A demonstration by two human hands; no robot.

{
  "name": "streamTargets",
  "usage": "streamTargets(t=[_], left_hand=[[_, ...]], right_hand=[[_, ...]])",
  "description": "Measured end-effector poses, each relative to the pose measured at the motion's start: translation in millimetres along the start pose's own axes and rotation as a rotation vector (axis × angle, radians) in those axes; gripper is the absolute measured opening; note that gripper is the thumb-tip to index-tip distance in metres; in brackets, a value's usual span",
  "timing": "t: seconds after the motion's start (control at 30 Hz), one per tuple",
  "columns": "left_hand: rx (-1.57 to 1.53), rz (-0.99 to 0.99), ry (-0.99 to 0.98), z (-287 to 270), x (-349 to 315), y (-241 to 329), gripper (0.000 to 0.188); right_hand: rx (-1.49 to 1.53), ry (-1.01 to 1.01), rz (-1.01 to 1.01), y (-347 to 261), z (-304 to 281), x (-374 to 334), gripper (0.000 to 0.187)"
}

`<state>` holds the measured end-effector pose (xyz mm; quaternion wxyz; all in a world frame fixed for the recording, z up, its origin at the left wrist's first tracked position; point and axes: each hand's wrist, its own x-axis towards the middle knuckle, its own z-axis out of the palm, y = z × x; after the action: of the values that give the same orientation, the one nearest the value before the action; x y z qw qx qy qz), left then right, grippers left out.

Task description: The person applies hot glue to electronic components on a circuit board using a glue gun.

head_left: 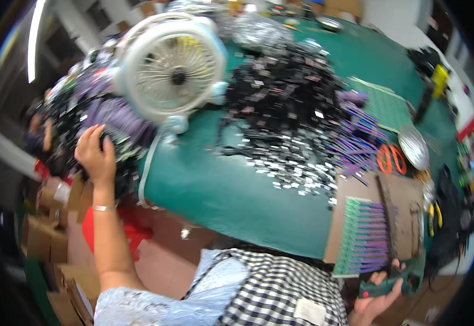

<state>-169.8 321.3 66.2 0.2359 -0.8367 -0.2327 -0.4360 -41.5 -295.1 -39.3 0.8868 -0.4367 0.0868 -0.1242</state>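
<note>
My left hand point(93, 155) is raised at the left over a heap of dark and purple bundled strips point(118, 120). Its fingers stretch upward with the thumb apart; blur hides whether anything small is at the fingertips. Down at the lower right, my right hand point(381, 299) is closed around a dark green hand-held power tool point(381, 288) with a red button. Just beyond the tool, a green slotted strip point(348, 239) holds a row of purple sticks point(371, 239) on a piece of cardboard point(348, 190).
A white and pale blue fan point(178, 76) stands on the green table point(210, 195). Behind lies a large pile of black pieces with silvery ends point(280, 92). Loose purple sticks point(356, 141), orange-handled scissors point(391, 159) and a metal bowl point(413, 148) sit at right. Cardboard boxes point(44, 239) stand at left.
</note>
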Motion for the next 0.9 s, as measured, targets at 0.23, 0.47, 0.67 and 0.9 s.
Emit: streamTargets(t=[0.23,0.47,0.67,0.9], left_hand=[[-0.869,0.501,-0.174,4,18,230,0.029],[-1.089,0.761,-0.582,5,25,355,0.028],[-1.023,0.826,-0.661,24,24,366,0.019],[-1.06,0.882,-0.441,6,23,366,0.01]], right_hand=[[0.012,-0.201,0.093,0,42,9,0.048],[-0.009,-0.273,0.087,4,72,33,0.05],[-0.121,-0.444,0.175,13,91,75,0.045],[-0.213,-0.485,0.155,31,88,76,0.042]])
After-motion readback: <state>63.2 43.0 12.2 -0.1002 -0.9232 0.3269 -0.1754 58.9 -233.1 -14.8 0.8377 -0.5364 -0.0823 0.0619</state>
